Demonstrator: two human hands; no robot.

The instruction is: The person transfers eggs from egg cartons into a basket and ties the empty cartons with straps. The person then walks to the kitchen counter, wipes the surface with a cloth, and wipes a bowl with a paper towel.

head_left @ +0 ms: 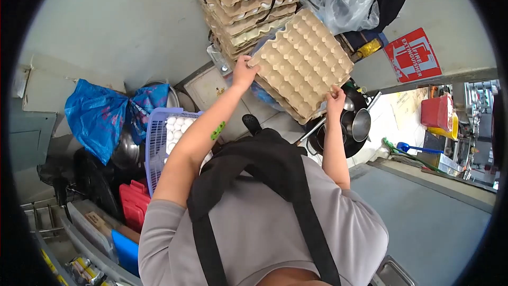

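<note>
A cardboard egg tray [299,63] is held out in front of me, tilted, with no eggs seen in its cups. My left hand [245,73] grips its left edge, and my right hand [335,99] pinches the lower right corner. Behind the tray rises a tall stack of egg trays [233,16] with white eggs showing between the layers and black straps over it. To the left of my body, a purple plastic basket [154,148] contains white eggs [177,127], partly hidden by my left forearm.
Black pans [361,125] lie on the floor at right, below a fire extinguisher sign [413,55]. Clear plastic bags [344,0] hang at the top. A blue plastic bag [98,114], a red plastic item [134,204] and bins [92,233] crowd the left. A doorway opens at right.
</note>
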